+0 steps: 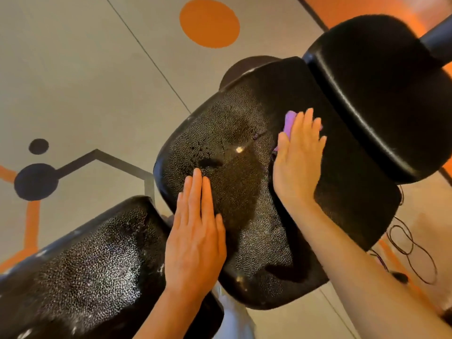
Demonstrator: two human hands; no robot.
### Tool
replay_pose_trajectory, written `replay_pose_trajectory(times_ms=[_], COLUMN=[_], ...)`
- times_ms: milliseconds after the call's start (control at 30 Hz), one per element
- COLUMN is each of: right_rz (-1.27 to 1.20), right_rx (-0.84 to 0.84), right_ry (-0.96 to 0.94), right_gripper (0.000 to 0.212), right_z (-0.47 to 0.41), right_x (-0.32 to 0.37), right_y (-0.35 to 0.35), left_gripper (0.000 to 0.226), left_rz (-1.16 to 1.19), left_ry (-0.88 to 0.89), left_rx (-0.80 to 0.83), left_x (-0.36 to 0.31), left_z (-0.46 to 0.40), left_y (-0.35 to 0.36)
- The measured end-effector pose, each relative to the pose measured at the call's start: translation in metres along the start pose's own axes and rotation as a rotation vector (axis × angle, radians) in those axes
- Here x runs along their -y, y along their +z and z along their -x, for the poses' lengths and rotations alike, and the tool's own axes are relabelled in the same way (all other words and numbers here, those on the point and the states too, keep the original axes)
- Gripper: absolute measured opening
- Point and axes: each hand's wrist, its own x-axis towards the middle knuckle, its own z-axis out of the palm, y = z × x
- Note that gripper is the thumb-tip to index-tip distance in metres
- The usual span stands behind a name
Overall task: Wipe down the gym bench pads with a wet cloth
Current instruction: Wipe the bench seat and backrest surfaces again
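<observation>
Floor (80,77): grey, with a large orange disc (209,22) at the far centre and black dots joined by black and orange lines at the left.

Near pad (85,263): black, pebbled, glistening with droplets; lies at the near left, apart from the middle pad by a narrow gap.

Left hand (195,231): flat, fingers straight and together, palm down on the left part of the middle pad; holds nothing.

Middle pad (244,182): black, pebbled, wet-looking over its left and centre, darker and duller toward the right.

Right hand (299,155): flat, fingers straight and slightly spread, pressing down on the cloth on the right part of the middle pad.

Cloth (290,123): purple, lies mostly beneath the right hand; only its edge shows past the fingers on the left and a sliver at the fingertips on the right.

Far pad (381,99): smooth black, at the far right, just beyond the right hand's fingertips.

Cables (413,250): thin, dark, looped on the floor at the near right.
</observation>
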Motion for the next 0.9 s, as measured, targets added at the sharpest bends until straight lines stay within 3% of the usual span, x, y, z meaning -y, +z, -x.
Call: replay_pose_trajectory(times_ms=[33,100,200,267,367,433,533,600,633,700,767,800,833,900], right_rz=[0.032,0.064,0.134,0.193,-0.012,0.006,-0.005,0.088,0.156,0.184,0.045,0.006,0.017,-0.001], right_rx=[-0.018,0.074,0.161,0.137,0.031,-0.010,0.137,0.152,0.121,0.088,0.045,0.004,0.003,0.089], right_ry=[-0.060,-0.433,-0.795,-0.615,-0.059,-0.141,-0.682,-0.852,-0.819,-0.484,-0.122,-0.079,-0.137,-0.477], right_gripper=[0.056,0.056,0.053,0.050,0.053,0.054,0.055,0.054,0.054,0.054,0.054,0.055,0.056,0.056], right_z=[0.016,0.055,0.051,0.011,-0.023,0.006,0.061,0.034,0.009,-0.046,-0.071,-0.064,-0.048,-0.005], right_x=[0.016,0.039,0.022,0.001,0.007,0.036,0.054,0.036,0.024,0.008,0.011,0.023,0.038,0.063], right_y=[0.006,0.017,0.010,0.005,-0.003,0.010,0.021,0.015,0.012,0.003,-0.004,-0.002,0.003,0.014], left_gripper=[0.065,0.065,0.066,0.068,0.070,0.070,0.071,0.072,0.072,0.072,0.072,0.072,0.072,0.072], left_rz=[0.014,0.024,0.006,0.007,-0.063,-0.089,-0.059,-0.041,-0.039,-0.049,-0.060,-0.062,-0.057,-0.034], left_ry=[0.000,0.000,-0.039,-0.064,-0.046,-0.035,-0.043,-0.041,-0.036,-0.030,-0.035,-0.039,-0.044,-0.054], left_rx=[0.001,-0.005,-0.014,-0.011,0.029,0.047,0.059,0.062,0.062,0.069,0.091,0.105,0.116,0.117], left_x=[0.001,0.004,0.015,0.028,0.041,0.043,0.043,0.043,0.043,0.043,0.043,0.043,0.043,0.042], left_z=[0.000,0.000,-0.005,-0.008,-0.007,-0.006,-0.006,-0.006,-0.006,-0.007,-0.007,-0.007,-0.007,-0.008], left_y=[-0.001,-0.004,-0.016,-0.022,-0.024,-0.022,-0.022,-0.022,-0.022,-0.024,-0.024,-0.025,-0.025,-0.026])
